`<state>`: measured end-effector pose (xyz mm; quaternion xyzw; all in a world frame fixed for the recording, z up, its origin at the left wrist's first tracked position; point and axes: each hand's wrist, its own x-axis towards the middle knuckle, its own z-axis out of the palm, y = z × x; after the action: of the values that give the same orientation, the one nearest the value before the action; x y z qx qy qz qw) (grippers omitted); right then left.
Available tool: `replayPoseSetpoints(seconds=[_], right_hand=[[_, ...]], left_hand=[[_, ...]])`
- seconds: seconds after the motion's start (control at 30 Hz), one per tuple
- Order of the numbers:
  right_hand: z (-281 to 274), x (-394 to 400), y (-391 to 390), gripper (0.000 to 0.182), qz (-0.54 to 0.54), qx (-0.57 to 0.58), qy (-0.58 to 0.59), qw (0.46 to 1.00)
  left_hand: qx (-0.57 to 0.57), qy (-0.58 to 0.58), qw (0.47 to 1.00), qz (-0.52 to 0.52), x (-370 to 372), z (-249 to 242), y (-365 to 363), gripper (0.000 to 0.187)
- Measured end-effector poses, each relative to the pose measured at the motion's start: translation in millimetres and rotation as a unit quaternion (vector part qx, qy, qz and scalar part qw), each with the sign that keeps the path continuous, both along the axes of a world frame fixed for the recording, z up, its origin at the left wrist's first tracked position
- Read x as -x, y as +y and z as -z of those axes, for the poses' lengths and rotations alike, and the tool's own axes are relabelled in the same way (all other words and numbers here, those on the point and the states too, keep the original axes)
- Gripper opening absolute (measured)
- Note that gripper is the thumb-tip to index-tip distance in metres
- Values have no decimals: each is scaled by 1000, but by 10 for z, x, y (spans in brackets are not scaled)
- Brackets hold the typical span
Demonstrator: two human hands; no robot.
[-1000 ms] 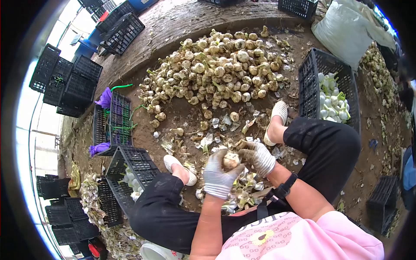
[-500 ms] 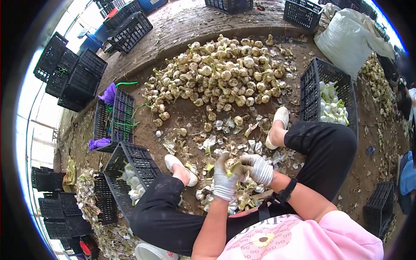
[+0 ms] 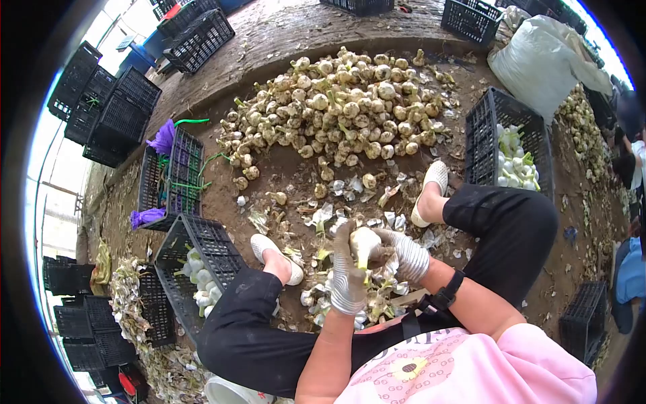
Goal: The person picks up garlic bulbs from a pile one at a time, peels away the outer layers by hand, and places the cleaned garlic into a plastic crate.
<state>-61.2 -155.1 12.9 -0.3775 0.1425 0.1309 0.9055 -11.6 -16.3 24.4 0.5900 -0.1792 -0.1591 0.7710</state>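
A garlic bulb [image 3: 364, 242] with a pale, partly peeled head and a greenish stem pointing toward me is between my gloved hands. My left hand [image 3: 346, 276] wraps round its left side and stem. On the other side, my right hand [image 3: 408, 257] has its fingers curled against the bulb, some hidden behind it. Loose skins and trimmings [image 3: 387, 296] lie on the ground below both hands. Beyond them rises a heap of unpeeled garlic [image 3: 343, 108].
Black crates with cleaned white garlic stand beside my left knee [image 3: 232, 246] and right knee [image 3: 481, 145]. Another crate [image 3: 185, 175] holds purple netting and green cord. A white sack [image 3: 531, 64] leans at the upper right. A white bucket [image 3: 232, 392] sits behind my left leg.
The bulb now shows its pale head upward between the hands; earlier it was mostly covered and blurred. My right hand has shifted slightly, and the view has moved a little.
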Motion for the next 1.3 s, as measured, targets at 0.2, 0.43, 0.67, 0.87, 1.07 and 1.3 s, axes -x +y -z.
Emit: replayPoseSetpoints(seconds=[0.2, 0.43, 0.67, 0.87, 1.07, 1.3], right_hand=[[-6, 5, -158, 58, -10, 118, -3, 993], [38, 15, -102, 52, -46, 241, -37, 969], [-181, 73, -53, 63, -49, 54, -102, 992], [77, 77, 17, 61, -55, -26, -12, 998], [146, 134, -50, 59, -37, -39, 5, 999], [184, 162, -145, 58, -50, -62, -5, 997]], left_hand=[[-304, -259, 913, -86, -107, -184, 155, 21], [-490, -377, 783, -75, -37, -206, 78, 6], [-60, 201, 976, -59, -179, 266, 276, 8], [16, 230, 971, -56, -181, 214, 343, 9], [179, 306, 930, -99, -369, 104, 484, 6], [-327, -108, 936, -77, -379, 294, 554, 65]])
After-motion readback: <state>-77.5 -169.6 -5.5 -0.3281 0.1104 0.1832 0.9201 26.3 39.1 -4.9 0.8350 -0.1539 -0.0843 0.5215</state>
